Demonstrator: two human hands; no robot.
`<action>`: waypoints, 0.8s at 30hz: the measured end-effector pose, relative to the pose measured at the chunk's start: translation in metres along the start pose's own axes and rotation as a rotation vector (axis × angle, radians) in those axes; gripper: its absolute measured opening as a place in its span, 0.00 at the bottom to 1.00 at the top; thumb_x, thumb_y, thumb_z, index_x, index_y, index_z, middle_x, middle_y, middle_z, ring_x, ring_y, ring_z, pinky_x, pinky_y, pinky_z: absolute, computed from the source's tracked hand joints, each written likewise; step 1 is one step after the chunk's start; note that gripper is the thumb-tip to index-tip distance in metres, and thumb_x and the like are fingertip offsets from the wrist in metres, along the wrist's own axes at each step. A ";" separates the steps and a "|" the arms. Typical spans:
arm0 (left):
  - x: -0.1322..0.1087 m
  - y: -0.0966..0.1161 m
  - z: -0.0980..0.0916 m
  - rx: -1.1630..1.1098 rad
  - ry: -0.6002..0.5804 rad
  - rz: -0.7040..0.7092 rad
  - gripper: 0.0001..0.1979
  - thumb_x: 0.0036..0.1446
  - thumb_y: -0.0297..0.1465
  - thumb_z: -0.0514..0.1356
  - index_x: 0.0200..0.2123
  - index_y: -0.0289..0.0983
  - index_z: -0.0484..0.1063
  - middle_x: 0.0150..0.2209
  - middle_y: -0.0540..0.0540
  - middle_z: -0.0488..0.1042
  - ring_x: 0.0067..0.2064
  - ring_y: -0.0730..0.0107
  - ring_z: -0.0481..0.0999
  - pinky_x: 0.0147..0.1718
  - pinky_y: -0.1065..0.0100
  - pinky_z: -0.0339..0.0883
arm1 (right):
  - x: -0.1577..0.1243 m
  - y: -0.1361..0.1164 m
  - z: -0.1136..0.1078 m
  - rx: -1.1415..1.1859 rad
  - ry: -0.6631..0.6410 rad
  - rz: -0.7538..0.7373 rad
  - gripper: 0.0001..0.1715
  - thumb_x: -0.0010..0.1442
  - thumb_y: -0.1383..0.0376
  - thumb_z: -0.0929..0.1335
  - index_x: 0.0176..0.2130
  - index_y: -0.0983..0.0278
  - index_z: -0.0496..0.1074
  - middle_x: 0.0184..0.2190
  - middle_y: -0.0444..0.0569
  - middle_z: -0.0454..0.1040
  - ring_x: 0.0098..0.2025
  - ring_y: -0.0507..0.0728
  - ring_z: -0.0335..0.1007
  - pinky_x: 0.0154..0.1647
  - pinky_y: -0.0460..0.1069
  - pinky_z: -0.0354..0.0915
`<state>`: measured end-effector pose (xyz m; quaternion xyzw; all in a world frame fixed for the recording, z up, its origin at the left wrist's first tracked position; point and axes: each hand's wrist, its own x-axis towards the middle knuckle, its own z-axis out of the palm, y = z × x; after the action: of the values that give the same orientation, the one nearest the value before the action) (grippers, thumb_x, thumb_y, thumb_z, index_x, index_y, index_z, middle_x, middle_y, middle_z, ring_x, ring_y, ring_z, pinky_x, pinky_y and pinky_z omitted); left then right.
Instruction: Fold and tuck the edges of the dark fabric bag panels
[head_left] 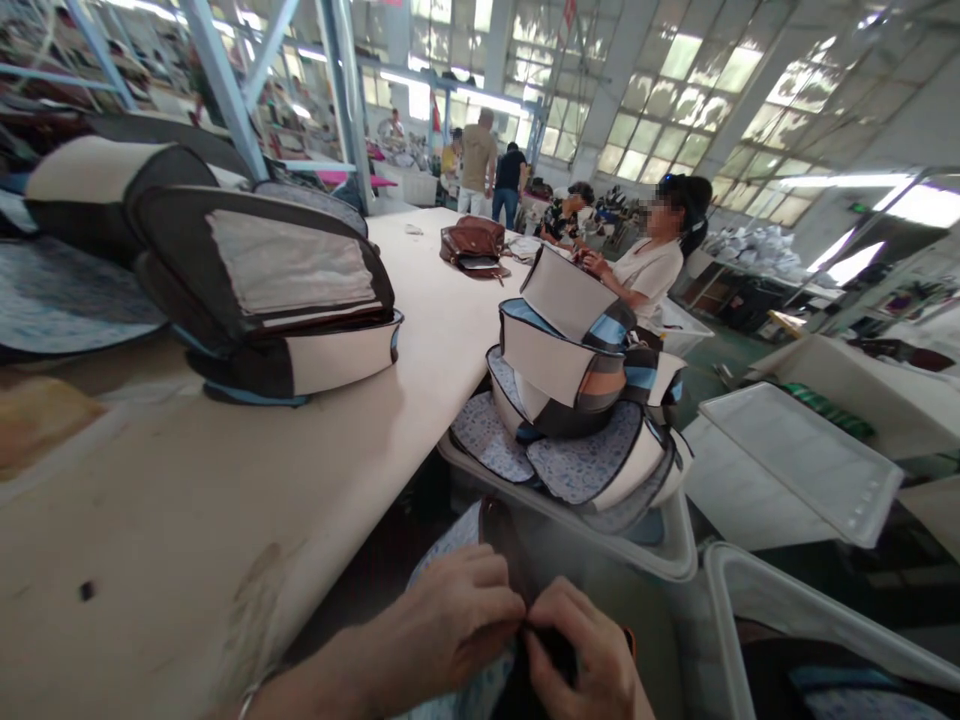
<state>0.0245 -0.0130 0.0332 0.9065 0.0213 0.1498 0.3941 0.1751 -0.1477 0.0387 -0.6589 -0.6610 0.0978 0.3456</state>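
Quilted panel (442,560), pale blue with a small print, sits at the bottom of the view, partly cut off by the frame. It is held just in front of a white plastic bin (570,530) and beside the table (225,500). The left hand (450,625) and right hand (581,650) are close together, clamped on its dark edging (553,650). Their fingers hide the gripped spot, so any seam or fastening there cannot be made out. The bin holds a tall stack of bag pieces (570,370), some quilted, others cream with dark, blue and orange bands, piled above its rim. A second bin (757,590) just to the right holds dark and blue pieces (825,680), mostly cut off. Larger bag shells (262,280) and a brown handbag (472,245) lie on the table. Farther along, a seated worker (645,270) sits beside it.
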 end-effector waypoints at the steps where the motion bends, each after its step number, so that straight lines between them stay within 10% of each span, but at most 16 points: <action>1: -0.003 -0.001 -0.003 -0.012 -0.020 -0.004 0.10 0.67 0.28 0.51 0.41 0.37 0.72 0.38 0.46 0.71 0.41 0.67 0.68 0.41 0.67 0.60 | 0.001 0.000 0.002 -0.065 0.041 -0.105 0.09 0.57 0.73 0.62 0.29 0.64 0.68 0.24 0.45 0.70 0.25 0.52 0.65 0.25 0.45 0.60; 12: -0.012 -0.011 -0.025 -0.330 -0.100 -0.349 0.08 0.61 0.31 0.61 0.32 0.36 0.78 0.32 0.51 0.67 0.35 0.73 0.69 0.35 0.73 0.61 | 0.017 -0.005 0.018 -0.439 0.145 -0.645 0.18 0.63 0.80 0.59 0.35 0.68 0.73 0.25 0.49 0.80 0.24 0.53 0.74 0.25 0.49 0.65; 19: -0.021 -0.007 -0.015 -0.380 0.009 -0.364 0.02 0.56 0.29 0.65 0.32 0.37 0.77 0.34 0.51 0.69 0.37 0.72 0.69 0.35 0.72 0.61 | 0.013 -0.005 0.016 0.053 -0.113 0.018 0.12 0.61 0.67 0.64 0.26 0.64 0.69 0.24 0.46 0.73 0.26 0.53 0.71 0.26 0.44 0.66; 24: -0.027 -0.013 -0.023 -0.504 0.016 -0.445 0.17 0.44 0.28 0.73 0.38 0.36 0.73 0.34 0.52 0.74 0.36 0.70 0.72 0.34 0.73 0.64 | 0.018 -0.006 0.017 0.208 -0.140 0.117 0.13 0.58 0.66 0.66 0.22 0.63 0.67 0.20 0.41 0.68 0.22 0.50 0.67 0.24 0.42 0.63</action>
<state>-0.0071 0.0075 0.0318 0.7526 0.1841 0.0679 0.6286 0.1623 -0.1261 0.0358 -0.6484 -0.6303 0.2316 0.3586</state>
